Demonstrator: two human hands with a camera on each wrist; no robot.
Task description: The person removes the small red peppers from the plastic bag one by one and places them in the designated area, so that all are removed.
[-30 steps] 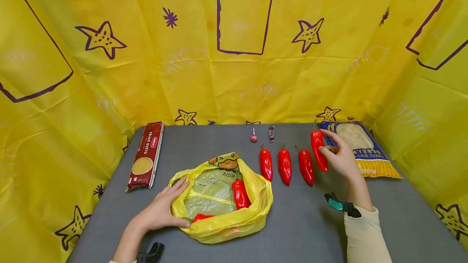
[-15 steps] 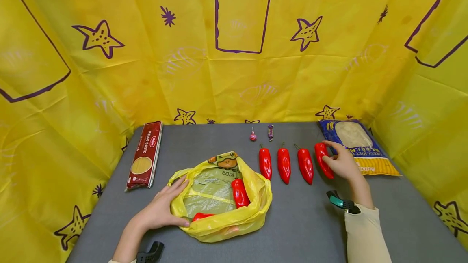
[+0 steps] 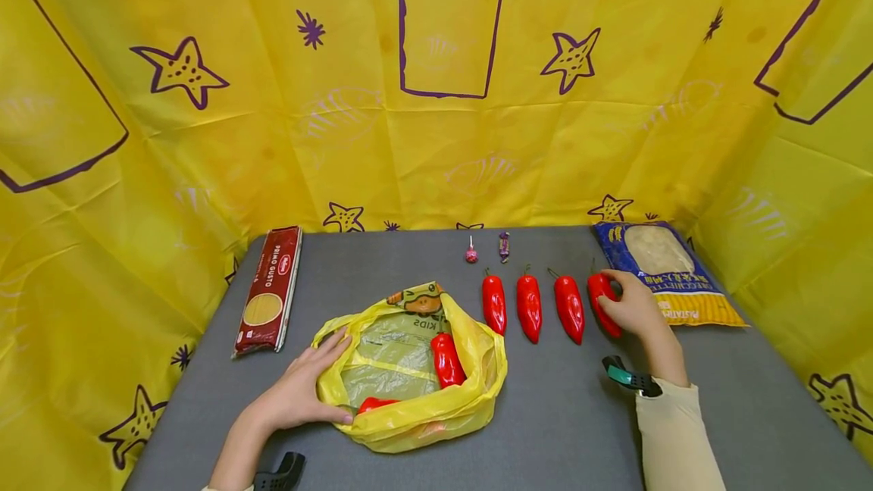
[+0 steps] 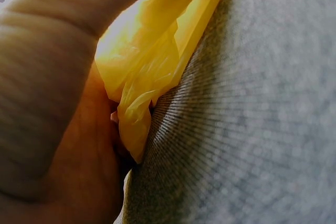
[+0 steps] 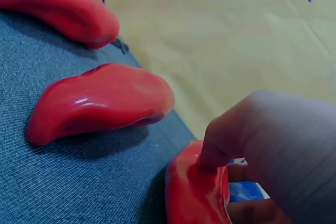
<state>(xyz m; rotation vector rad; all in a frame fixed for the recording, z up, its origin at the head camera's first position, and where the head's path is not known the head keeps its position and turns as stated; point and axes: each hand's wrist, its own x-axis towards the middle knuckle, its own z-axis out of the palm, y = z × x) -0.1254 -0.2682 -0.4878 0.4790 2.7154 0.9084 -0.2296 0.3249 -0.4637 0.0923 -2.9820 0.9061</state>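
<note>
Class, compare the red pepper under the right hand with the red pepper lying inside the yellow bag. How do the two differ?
The pepper under the right hand lies on the bare grey table; the pepper in the bag rests on the yellow bag.
The right hand grips the first; no hand touches the bagged one, as the left hand holds only the bag's rim.
The first ends a row of four; the second lies apart.
Both are glossy red.

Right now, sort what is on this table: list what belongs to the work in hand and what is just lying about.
In hand:
- right hand gripping the rightmost red pepper
- three more red peppers in the row
- yellow bag, held by the left hand, with red peppers inside

Lying about:
- spaghetti packet
- blue pasta bag
- lollipop
- wrapped sweet
</note>
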